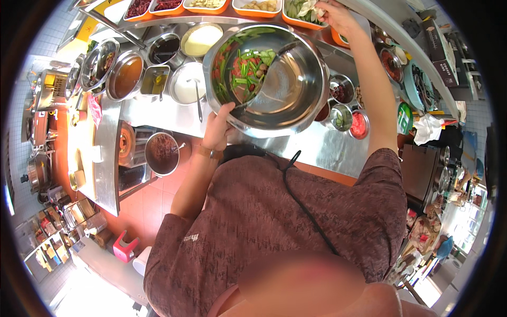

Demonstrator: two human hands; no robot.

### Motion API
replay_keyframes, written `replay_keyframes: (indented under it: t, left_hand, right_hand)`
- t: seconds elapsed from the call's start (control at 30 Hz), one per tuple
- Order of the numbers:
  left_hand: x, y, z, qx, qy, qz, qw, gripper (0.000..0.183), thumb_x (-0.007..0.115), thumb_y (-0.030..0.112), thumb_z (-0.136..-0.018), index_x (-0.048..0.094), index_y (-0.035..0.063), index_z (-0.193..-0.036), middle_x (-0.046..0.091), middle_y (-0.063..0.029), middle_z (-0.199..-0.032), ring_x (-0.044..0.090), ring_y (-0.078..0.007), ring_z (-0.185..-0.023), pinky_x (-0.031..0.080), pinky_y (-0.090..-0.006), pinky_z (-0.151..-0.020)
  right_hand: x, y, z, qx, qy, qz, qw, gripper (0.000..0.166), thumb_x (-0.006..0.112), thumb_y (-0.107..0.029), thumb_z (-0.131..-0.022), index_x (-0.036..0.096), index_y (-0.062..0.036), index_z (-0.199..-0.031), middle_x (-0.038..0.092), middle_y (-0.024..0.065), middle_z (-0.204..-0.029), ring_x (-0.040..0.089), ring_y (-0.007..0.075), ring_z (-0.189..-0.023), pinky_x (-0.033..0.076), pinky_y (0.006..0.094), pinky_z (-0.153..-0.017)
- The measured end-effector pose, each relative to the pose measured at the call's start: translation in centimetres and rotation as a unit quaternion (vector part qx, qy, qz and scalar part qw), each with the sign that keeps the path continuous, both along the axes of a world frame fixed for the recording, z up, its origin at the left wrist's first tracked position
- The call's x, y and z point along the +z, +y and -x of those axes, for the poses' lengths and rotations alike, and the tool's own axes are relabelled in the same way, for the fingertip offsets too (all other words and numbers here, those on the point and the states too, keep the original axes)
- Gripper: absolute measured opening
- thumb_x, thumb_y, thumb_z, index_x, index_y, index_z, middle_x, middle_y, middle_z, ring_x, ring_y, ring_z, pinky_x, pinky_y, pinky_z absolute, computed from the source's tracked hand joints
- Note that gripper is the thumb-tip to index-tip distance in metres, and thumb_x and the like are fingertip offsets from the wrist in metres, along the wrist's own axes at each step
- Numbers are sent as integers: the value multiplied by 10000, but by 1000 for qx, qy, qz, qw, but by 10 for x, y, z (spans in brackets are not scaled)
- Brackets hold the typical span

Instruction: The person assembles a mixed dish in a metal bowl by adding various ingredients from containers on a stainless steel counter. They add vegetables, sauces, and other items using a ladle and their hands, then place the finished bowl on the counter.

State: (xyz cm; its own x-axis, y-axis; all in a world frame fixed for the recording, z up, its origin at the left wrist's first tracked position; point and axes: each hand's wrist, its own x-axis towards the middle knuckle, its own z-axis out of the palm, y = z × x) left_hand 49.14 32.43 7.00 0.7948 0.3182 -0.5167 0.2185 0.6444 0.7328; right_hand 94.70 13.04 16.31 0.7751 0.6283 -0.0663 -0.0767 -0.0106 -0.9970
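My left hand (pixel 218 128) grips the near-left rim of a large steel hot pot (pixel 293 107) with a curved divider. Tomato slices, cut green scallions (pixel 247 71), a red date and small brown pieces lie in the left compartment, while the right one holds no visible food. At the upper right, my right hand (pixel 336 18) is over a white-and-orange tray of green slices (pixel 299 14). Its fingers pinch some pale, thin pieces (pixel 311 8), too small to name surely.
More ingredient trays (pixel 259 6) line the shelf above. Left of the pot stand a bowl of white liquid (pixel 186 85) with a ladle, a pot of brown broth (pixel 124 75) and other containers. Small bowls, one with red contents (pixel 359 125), sit at right. A bucket (pixel 161 154) stands lower left.
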Motion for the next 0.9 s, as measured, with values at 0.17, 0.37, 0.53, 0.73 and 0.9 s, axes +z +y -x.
replay_keyframes:
  t: [0.17,0.37,0.53,0.73,0.9]
  left_hand:
    - [-10,8,-5,28,14,-5,999,175,651,241,-996,642,69,-963,567,46,-730,412,-38,-537,243,-236,-453]
    - [-1,7,-7,51,-3,8,999,204,668,238,-974,638,38,-1006,613,1,-753,451,-63,-534,251,-240,-443]
    - [1,6,-5,48,-5,3,999,224,667,244,-973,635,31,-1035,633,-6,-787,459,-62,-544,246,-239,-445]
    - [5,-2,-5,55,-7,-1,998,228,666,246,-973,642,33,-1048,632,7,-795,455,-53,-551,235,-236,-453]
    - [2,-5,2,71,0,1,997,238,667,245,-972,647,29,-1070,629,11,-795,452,-47,-554,231,-233,-456]
  right_hand:
    - [28,-12,91,122,-73,147,979,185,636,-183,-1027,738,-54,-1111,699,-10,-879,608,76,-693,471,248,-591]
    - [19,-27,147,183,-140,162,959,291,577,-249,-1074,697,-40,-1238,702,-8,-923,621,71,-756,486,226,-638]
    - [21,-25,137,160,-40,33,986,334,567,-210,-1069,622,-10,-1330,707,14,-1011,620,71,-813,481,211,-681]
    - [29,-14,142,196,-54,99,974,416,538,-76,-999,550,7,-1406,668,48,-1069,615,98,-800,484,222,-688]
    - [28,2,169,313,-120,288,897,413,555,-101,-1019,556,-27,-1426,669,72,-1082,636,126,-888,532,283,-804]
